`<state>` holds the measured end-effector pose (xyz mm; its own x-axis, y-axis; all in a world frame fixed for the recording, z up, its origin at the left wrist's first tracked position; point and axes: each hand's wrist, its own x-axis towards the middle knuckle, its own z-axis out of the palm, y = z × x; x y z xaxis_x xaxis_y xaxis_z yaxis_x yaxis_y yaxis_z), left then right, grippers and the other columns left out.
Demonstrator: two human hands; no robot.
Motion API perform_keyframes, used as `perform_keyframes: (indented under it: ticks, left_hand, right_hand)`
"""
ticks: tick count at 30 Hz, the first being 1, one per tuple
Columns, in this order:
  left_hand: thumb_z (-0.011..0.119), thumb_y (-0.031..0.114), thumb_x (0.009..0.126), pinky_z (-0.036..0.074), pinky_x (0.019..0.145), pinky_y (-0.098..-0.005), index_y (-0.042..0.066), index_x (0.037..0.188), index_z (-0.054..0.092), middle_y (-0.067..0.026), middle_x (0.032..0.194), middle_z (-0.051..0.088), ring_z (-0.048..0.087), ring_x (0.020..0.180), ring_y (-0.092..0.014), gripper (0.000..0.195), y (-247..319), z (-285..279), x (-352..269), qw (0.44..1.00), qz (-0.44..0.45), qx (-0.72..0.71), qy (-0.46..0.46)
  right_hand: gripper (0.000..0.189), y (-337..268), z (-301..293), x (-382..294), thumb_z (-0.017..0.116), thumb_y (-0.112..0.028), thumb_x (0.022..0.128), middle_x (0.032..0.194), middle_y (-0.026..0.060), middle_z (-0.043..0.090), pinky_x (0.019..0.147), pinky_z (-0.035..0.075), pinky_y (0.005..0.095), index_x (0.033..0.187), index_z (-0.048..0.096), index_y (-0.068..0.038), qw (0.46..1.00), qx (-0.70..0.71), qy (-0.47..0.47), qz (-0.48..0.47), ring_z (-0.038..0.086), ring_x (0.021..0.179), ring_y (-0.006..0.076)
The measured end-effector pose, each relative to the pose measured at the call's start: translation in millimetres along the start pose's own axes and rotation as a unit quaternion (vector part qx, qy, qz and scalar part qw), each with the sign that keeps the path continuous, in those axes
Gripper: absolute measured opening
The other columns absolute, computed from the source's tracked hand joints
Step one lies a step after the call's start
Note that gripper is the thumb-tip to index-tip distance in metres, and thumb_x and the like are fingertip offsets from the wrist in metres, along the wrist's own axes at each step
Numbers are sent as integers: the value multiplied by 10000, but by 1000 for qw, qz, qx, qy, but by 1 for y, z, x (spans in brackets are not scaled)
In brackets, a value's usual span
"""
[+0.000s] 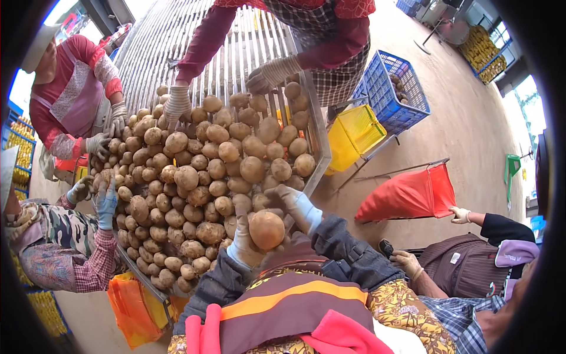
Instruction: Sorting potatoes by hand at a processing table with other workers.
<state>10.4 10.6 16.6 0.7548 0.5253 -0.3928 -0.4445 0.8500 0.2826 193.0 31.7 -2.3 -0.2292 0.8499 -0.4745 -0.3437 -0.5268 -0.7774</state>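
A large round potato (266,230) rests in my left hand (246,244), which wears a dirty work glove and is close to my body. My right hand (294,204), also gloved, reaches over the near right corner of the sorting table, its fingertips curled at another potato (261,202). The fingers are partly blurred, and whether they grip that potato is hidden. Before me a thick layer of soil-dusted potatoes (193,214) covers the near part of the slatted metal table (146,44).
Co-workers' gloved hands (274,74) work among the potatoes from the far and left sides. Right of the metal rim (325,152) stand a yellow bag (353,137), a blue crate (391,95) with potatoes and a red bag (407,194) on a frame. An orange bag (135,309) hangs lower left.
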Motion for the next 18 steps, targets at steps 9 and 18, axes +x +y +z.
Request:
perform_keyframes:
  ticks: [9,18]
  left_hand:
    - [574,728,783,592,790,-466,124,1294,502,-118,1138,633,645,1006,-299,795,12,-13,9,987,43,-86,129]
    - [471,604,919,449,1004,-444,182,1309,506,-34,1239,589,549,1171,-244,576,0,-37,4,981,141,-59,124]
  right_hand:
    - [528,-7,24,6,409,-476,1006,1170,76,623,961,448,310,1227,593,-33,987,128,94,-38,574,1052,178]
    - [292,-13,80,7,496,-274,970,1119,174,622,904,460,420,1091,630,-43,766,-512,-5,-388,582,1074,342]
